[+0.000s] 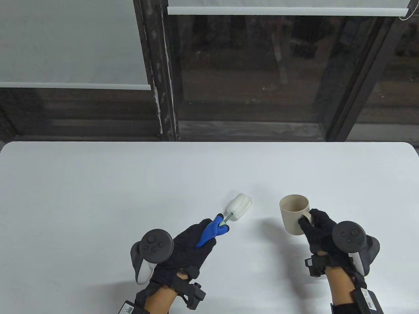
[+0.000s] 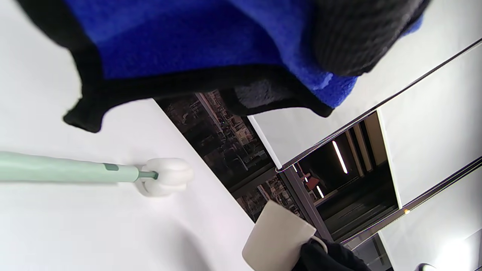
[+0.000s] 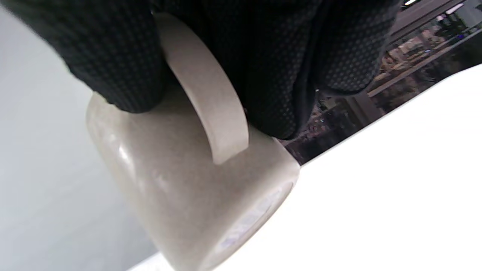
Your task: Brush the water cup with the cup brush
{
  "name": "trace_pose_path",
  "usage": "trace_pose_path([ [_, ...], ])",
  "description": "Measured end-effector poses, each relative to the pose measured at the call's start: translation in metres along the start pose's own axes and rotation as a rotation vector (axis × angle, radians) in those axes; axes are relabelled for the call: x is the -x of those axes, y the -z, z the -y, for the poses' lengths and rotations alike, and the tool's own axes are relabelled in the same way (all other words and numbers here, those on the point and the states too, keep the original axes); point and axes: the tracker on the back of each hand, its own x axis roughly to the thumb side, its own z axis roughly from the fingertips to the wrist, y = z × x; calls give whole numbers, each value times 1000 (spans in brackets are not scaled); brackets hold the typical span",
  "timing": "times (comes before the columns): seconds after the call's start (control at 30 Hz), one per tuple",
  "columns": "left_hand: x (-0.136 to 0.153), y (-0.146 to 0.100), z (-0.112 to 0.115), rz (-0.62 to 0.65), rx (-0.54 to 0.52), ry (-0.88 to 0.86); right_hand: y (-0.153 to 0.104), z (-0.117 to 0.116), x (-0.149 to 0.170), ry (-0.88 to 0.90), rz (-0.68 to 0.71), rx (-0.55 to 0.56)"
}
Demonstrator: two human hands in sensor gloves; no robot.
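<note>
The cup brush lies on the white table point(image 1: 98, 196), with its white sponge head point(image 1: 239, 206) pointing away and its pale green handle point(image 2: 56, 171) running back under my left hand. My left hand point(image 1: 196, 242) reaches over the handle with the fingers stretched out. The blue fingertips point(image 1: 214, 229) sit by the thin shaft. In the left wrist view a strip of table shows between the fingers and the handle. My right hand point(image 1: 319, 229) grips the handle point(image 3: 211, 94) of the beige water cup point(image 1: 293, 216) and holds it upright, a little above the table.
The table's far edge point(image 1: 209, 142) runs below dark windows with white blinds. The cup's shadow point(image 1: 271, 229) falls between cup and brush.
</note>
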Motion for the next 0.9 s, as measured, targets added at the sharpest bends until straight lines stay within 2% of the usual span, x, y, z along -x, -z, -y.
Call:
trace_pose_path([
  [0.4, 5, 2, 2, -43, 33, 11, 3, -22, 39, -42, -174, -45],
  [0.5, 5, 3, 3, -45, 42, 15, 3, -25, 43, -20, -214, -57],
  [0.9, 5, 3, 5, -61, 53, 34, 3, -37, 47, -113, -259, -117],
])
